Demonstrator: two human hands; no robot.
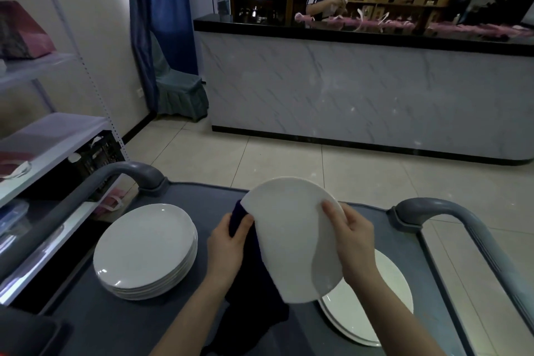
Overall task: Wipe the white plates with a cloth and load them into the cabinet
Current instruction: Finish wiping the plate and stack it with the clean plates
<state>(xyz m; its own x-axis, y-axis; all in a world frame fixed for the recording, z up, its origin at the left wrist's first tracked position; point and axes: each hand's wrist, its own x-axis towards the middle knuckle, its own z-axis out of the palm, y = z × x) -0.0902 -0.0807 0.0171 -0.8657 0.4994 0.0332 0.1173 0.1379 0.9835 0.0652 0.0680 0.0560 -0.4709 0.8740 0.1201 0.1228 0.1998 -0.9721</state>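
held plate: round white ceramic plate (294, 240), tilted above grey cart worktop (185, 199)
right hand (354, 243): pinches plate rim
left hand (226, 243): grips dark blue cloth (254, 292) at plate's left edge
risk: wiping push could slip rim; plate drops onto white plate stack (372, 312) below

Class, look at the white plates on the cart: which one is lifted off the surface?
The plate in both hands, tilted, with the dark cloth behind it. The left stack and right plates lie flat.

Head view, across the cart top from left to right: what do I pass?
Stack of white plates → left hand gripping the dark cloth → held plate, tilted up off the cart → right hand on that plate's right edge → lower plates lying on the cart.
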